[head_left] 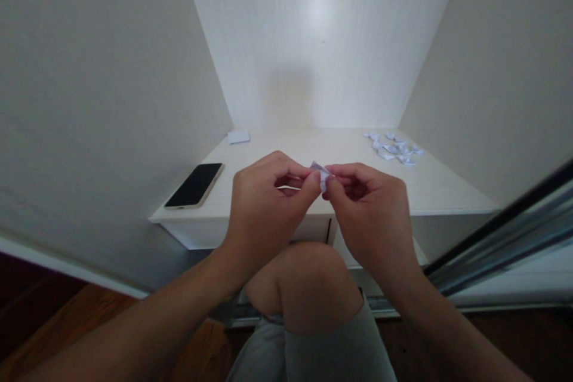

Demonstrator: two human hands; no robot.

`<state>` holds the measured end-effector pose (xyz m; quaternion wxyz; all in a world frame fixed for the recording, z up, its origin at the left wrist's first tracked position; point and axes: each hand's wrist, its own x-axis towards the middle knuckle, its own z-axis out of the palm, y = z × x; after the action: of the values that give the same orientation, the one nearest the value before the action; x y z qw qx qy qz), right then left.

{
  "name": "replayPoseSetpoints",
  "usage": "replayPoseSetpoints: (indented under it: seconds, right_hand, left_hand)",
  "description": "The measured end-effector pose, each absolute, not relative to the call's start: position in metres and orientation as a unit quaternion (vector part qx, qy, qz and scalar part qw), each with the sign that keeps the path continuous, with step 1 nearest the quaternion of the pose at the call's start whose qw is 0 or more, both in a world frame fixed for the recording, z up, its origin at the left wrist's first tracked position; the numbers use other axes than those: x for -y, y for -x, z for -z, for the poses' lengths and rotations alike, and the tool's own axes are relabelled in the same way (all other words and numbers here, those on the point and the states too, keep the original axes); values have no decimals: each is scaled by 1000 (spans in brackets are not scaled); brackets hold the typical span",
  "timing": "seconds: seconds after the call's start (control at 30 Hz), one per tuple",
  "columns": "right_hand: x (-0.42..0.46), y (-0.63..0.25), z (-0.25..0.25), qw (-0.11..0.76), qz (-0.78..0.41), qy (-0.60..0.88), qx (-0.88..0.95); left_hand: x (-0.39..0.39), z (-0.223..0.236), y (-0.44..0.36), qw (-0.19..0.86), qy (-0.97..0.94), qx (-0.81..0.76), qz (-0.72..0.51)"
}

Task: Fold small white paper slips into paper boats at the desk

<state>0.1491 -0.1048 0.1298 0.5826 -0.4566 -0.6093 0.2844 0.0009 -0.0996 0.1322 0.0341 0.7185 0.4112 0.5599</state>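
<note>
A small folded piece of white paper (321, 174) is held up between both hands, above the front part of a white shelf (295, 142). My left hand (271, 197) pinches its left side between thumb and forefinger. On the other side, my right hand (369, 203) grips the right edge the same way. The fingertips hide part of the paper. Several small folded paper pieces (394, 148) lie in a loose group at the shelf's back right.
A dark-screened phone (195, 185) lies at the shelf's left front. Behind it, a small white paper stack (238, 136) sits near the back left corner. White panels enclose the shelf on both sides. My bent knees (313, 280) are below the front edge.
</note>
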Motion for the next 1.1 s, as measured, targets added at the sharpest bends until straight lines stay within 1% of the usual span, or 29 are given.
replayPoseSetpoints:
  seconds: [0.13,0.23,0.4,0.53,0.6,0.67,0.77,0.87,1.0,1.1]
  right_hand:
    - [100,-155,-134,536,-318,475,621]
    - [97,-158,-137,512,-314,483,637]
    - [97,-158,-138,499,-295,486,654]
    - [98,-161,-139,493,-308,475,661]
    - [97,-167,-141,481,-324,447,682]
    - [95,-176,-145,455,-330,388,730]
    - [93,-193,-152,374,-333,294,814]
    - [91,-203,-157,317,-343,253,847]
    - [90,-205,-157,299,-351,253,851]
    - [89,-205,-155,288,-322,250,866]
  left_hand:
    - [95,-132,5,148,-704,-403,-566]
    - [96,-134,4,220,-677,-414,-567]
    - [104,-143,-2,284,-616,-498,-540]
    - [103,-147,4,325,-619,-483,-528]
    - [99,-148,12,359,-631,-469,-503]
    - [95,-149,21,401,-650,-448,-466]
    - [89,-150,34,464,-683,-399,-399]
    - [88,-150,41,521,-702,-357,-330]
    - [91,-149,40,548,-705,-326,-311]
    - [93,-149,37,544,-710,-332,-300]
